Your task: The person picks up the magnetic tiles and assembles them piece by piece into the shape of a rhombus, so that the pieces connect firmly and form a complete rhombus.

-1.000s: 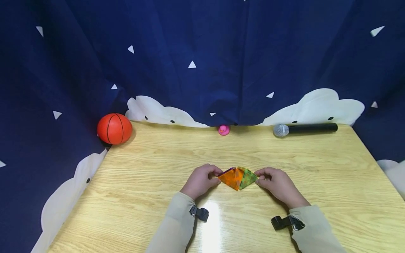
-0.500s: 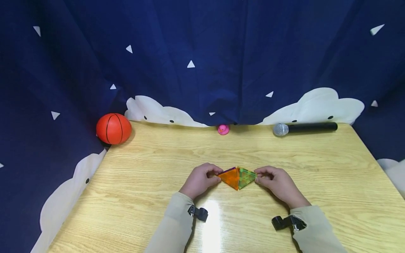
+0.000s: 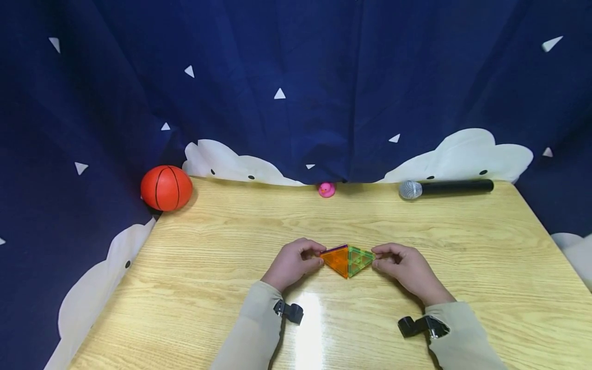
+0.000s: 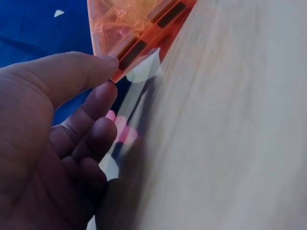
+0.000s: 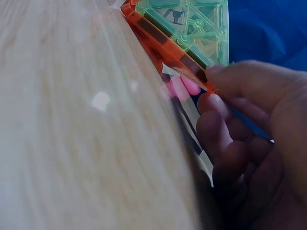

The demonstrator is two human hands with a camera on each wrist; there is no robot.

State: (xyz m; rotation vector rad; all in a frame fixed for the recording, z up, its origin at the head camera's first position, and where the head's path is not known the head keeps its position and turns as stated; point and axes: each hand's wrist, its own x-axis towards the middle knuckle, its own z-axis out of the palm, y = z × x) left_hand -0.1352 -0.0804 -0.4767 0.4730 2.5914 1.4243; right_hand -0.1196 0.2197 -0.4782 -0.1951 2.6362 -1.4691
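Note:
My left hand [image 3: 296,262] pinches the outer corner of an orange see-through triangle magnetic tile [image 3: 337,261]. A purple edge shows along its far side. On the other side my right hand [image 3: 407,270] pinches the outer corner of a green triangle magnetic tile [image 3: 359,261]. The two tiles meet edge to edge in a diamond shape. In the right wrist view an orange tile [image 5: 160,36] lies against the underside of the green tile [image 5: 192,24], and thumb and finger hold both at the corner. The left wrist view shows the thumb on the orange tile [image 4: 129,28].
A red ball [image 3: 166,188] with black lines sits at the table's far left corner. A pink rubber duck [image 3: 326,189] and a black microphone [image 3: 455,187] lie along the back edge of the wooden table [image 3: 231,221]. A blue curtain [image 3: 314,61] hangs behind.
The green tile has swung flatter, and its edge now meets the orange tile; the orange piece seen between them a second ago is covered. Both hands keep their grips almost in place.

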